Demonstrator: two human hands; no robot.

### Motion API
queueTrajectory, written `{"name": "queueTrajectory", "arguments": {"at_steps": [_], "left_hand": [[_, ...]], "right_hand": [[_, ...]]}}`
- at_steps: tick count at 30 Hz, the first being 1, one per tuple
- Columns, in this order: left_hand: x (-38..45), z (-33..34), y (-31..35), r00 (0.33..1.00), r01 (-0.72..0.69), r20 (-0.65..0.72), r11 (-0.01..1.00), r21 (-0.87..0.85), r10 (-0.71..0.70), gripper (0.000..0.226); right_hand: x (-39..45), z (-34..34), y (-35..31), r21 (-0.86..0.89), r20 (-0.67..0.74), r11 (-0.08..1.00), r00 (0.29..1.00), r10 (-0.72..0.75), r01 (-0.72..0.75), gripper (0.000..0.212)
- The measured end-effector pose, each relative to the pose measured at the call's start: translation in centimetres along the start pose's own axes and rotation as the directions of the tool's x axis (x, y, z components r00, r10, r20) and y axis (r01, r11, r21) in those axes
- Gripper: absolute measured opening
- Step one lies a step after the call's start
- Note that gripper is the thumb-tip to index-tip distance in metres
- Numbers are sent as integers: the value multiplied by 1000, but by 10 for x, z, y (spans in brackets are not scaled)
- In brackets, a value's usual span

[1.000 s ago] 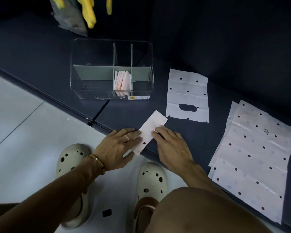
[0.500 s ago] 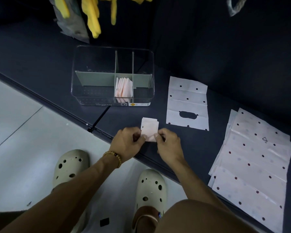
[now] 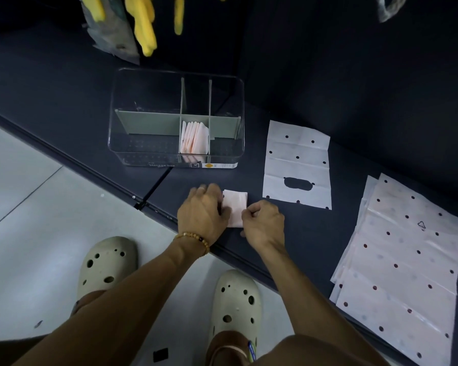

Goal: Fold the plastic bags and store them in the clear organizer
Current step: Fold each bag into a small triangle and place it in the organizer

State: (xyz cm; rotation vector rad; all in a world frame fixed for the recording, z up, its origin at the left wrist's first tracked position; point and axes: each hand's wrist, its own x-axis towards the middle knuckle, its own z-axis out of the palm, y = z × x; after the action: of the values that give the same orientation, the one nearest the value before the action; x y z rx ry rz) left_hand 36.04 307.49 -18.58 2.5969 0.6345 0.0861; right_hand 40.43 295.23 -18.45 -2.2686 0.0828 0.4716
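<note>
Dark navy platform (image 3: 302, 233) above pale floor, clear organizer (image 3: 176, 117) at the back with folded bags (image 3: 195, 140) upright in its middle front compartment. Left hand (image 3: 202, 213) knuckles-up, fingers curled over the left edge of the folded bag (image 3: 236, 208); fingertips hidden, contact hard to judge. Right hand (image 3: 263, 223) curled, pinching the bag's lower right edge. Further right, one flat dotted bag (image 3: 296, 165), then a stack of flat bags (image 3: 407, 260), partly cut off.
</note>
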Motion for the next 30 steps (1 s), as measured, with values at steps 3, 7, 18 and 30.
{"name": "queueTrajectory", "arguments": {"at_steps": [3, 7, 18, 30], "left_hand": [[4, 2, -9, 922, -380, 87, 925, 8, 378, 34], [8, 4, -13, 842, -530, 207, 834, 151, 498, 39], [-18, 9, -3, 947, -320, -7, 943, 87, 322, 23], [2, 20, 2, 700, -714, 88, 697, 68, 709, 37]], "right_hand": [[2, -4, -1, 0, 37, 1000, 999, -2, 2, 5], [-1, -10, -2, -190, -67, 971, 984, -163, 148, 10], [-37, -15, 58, -655, 220, 567, 844, -489, 499, 59], [-34, -12, 61, -652, 230, 564, 841, -490, 507, 67]]}}
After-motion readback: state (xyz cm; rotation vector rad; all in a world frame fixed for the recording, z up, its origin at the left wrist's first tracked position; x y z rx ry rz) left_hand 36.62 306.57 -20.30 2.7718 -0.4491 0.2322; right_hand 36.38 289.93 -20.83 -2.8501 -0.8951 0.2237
